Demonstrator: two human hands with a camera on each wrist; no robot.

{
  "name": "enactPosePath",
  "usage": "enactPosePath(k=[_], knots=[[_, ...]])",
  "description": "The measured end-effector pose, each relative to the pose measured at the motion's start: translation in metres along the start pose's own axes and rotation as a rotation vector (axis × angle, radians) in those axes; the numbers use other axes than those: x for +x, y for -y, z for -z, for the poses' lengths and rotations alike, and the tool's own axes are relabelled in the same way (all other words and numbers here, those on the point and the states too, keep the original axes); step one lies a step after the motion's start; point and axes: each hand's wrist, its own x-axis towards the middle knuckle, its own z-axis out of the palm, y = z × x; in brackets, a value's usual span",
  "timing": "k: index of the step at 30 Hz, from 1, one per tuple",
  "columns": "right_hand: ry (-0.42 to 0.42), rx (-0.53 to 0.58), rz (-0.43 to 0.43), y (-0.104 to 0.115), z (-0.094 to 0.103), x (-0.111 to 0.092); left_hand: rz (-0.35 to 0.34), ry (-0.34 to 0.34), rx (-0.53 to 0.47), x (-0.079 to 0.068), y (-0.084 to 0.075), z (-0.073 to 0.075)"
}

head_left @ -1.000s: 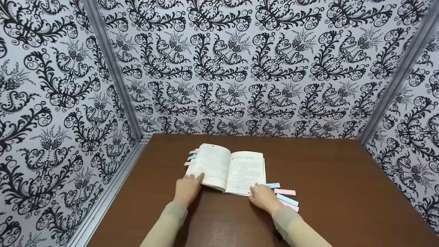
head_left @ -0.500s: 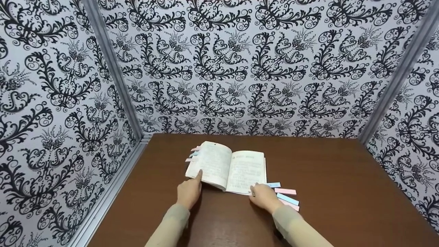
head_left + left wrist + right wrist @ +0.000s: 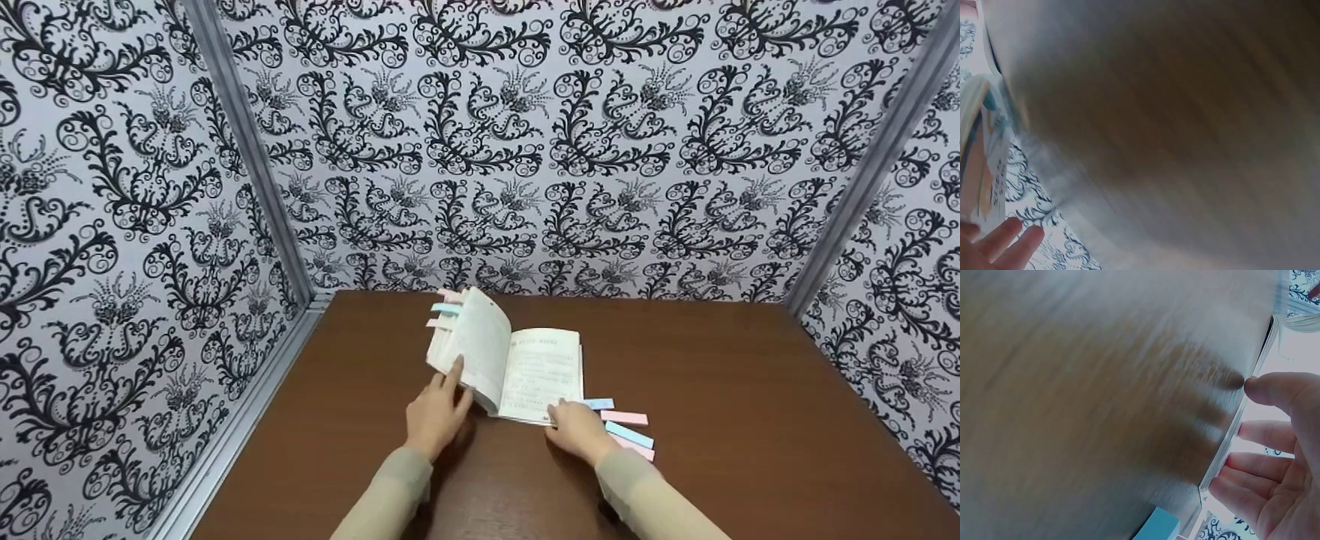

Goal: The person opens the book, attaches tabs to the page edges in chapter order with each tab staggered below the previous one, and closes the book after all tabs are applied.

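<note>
An open book point(image 3: 540, 375) lies on the brown table, its right half flat and its left half point(image 3: 481, 341) tilted up. My left hand point(image 3: 436, 412) is at the lower edge of the raised half, index finger extended against it. In the left wrist view, the fingers point(image 3: 1016, 247) look straight and spread beside the book's illustrated cover point(image 3: 994, 180); exactly where they touch is unclear. My right hand point(image 3: 577, 431) rests on the lower right corner of the right page. Its thumb and fingers lie along the book's edge in the right wrist view, nearly straight. Pink and blue tabs point(image 3: 444, 309) stick out from the left pages.
Several blue and pink strips, like sticky-note pads point(image 3: 624, 418), lie just right of my right hand. The brown table point(image 3: 712, 360) meets black-and-white patterned walls point(image 3: 495, 150) at the back and sides, with grey metal posts point(image 3: 251, 150) in the corners.
The book's left half has risen and tilted toward the right, its tabs moving up. My left hand has moved right and slightly forward with it. My right hand has stayed in place.
</note>
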Motion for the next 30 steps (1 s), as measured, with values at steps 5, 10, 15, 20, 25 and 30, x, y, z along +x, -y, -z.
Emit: enactPosePath(k=[5,10,15,20,25,30], knots=[[0.005,-0.006,0.011,0.000,-0.001,-0.003,-0.022,-0.031,-0.057,0.007,-0.017,-0.007],[0.017,0.005,0.024,0.001,-0.002,-0.005,-0.088,-0.065,-0.122,0.018,-0.035,-0.010],[-0.016,0.000,0.050,0.000,-0.001,-0.005,-0.197,-0.060,-0.103,0.027,-0.050,-0.012],[0.013,0.006,0.028,-0.003,-0.001,-0.005,-0.255,0.024,-0.092,0.031,-0.066,-0.014],[0.063,0.014,0.008,-0.009,0.000,-0.004,-0.299,0.076,-0.043,0.032,-0.079,-0.022],[0.062,0.069,0.014,-0.015,0.003,-0.001,-0.366,0.036,0.051,0.029,-0.087,-0.035]])
